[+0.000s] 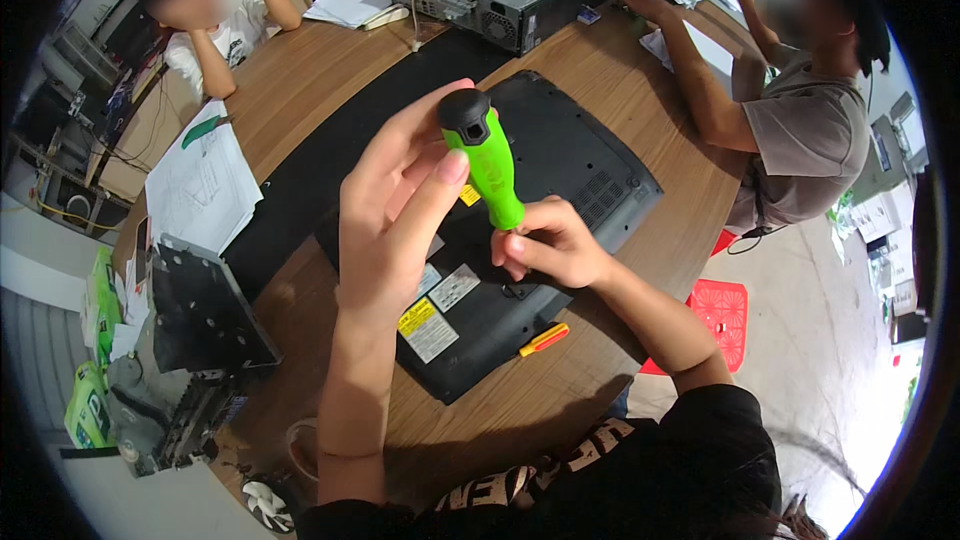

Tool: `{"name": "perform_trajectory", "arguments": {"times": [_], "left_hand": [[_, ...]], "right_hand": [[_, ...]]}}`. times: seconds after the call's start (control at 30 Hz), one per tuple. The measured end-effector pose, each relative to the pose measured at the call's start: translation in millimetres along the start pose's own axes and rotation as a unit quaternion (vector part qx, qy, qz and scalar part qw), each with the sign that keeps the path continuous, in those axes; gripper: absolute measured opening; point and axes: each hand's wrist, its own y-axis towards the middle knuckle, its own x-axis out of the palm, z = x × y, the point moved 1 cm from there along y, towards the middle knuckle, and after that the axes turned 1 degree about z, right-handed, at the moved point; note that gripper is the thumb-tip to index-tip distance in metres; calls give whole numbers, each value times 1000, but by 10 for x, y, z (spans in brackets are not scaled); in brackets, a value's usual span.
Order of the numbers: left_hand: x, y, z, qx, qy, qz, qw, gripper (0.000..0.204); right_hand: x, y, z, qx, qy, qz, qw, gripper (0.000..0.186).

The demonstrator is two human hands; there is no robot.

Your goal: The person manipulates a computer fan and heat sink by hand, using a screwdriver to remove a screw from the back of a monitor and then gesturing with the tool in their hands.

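Note:
A screwdriver with a bright green handle and black end cap is held up over the table. My left hand grips the handle near its cap, thumb across the front and fingers behind. Just below the handle, my right hand pinches the screwdriver; its fingers hide the shaft and tip. Under both hands lies a black laptop, bottom side up, with vents, screw holes and white and yellow labels. A small yellow and orange tool rests by the laptop's near edge.
An opened computer case stands at the back of the wooden table. Papers and a black metal panel are at left. Two people sit across and at right. A red stool stands at right.

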Motion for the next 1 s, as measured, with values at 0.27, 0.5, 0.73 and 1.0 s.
{"name": "perform_trajectory", "arguments": {"times": [0.27,0.5,0.73,1.0], "left_hand": [[-55,-44,74,-3,1,21,1000,48],[-58,-49,6,-6,12,24,1000,45],[-38,-46,86,-6,31,26,999,43],[-59,-50,104,-19,33,27,999,45]], "right_hand": [[-55,29,-102,10,21,-30,999,24],[-66,12,-32,-49,-52,-6,997,15],[-65,26,-36,-74,-87,-6,993,16],[-29,29,-19,-63,-94,4,994,21]]}}
